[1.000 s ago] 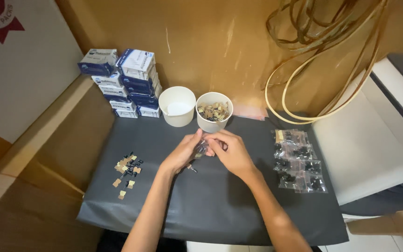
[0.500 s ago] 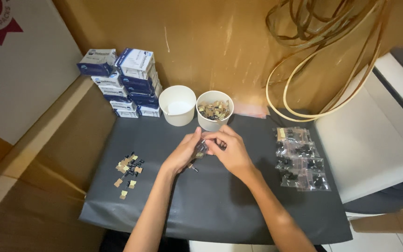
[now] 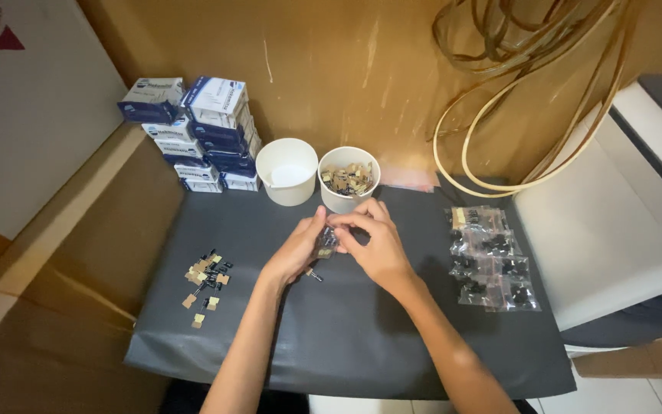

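Both hands' grips pinch one small part (image 3: 325, 244) before an empty cup (image 3: 286, 172) and a part-filled cup (image 3: 349, 179)

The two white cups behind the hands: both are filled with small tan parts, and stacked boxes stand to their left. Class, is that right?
Not quite. In the head view only the right cup holds tan parts; the left cup looks empty. The stacked boxes do stand to their left.

Matt dark mat (image 3: 346, 337), glossy white plastic cups (image 3: 287, 172), clear shiny plastic bags (image 3: 492, 261), cardboard boxes (image 3: 208, 130)
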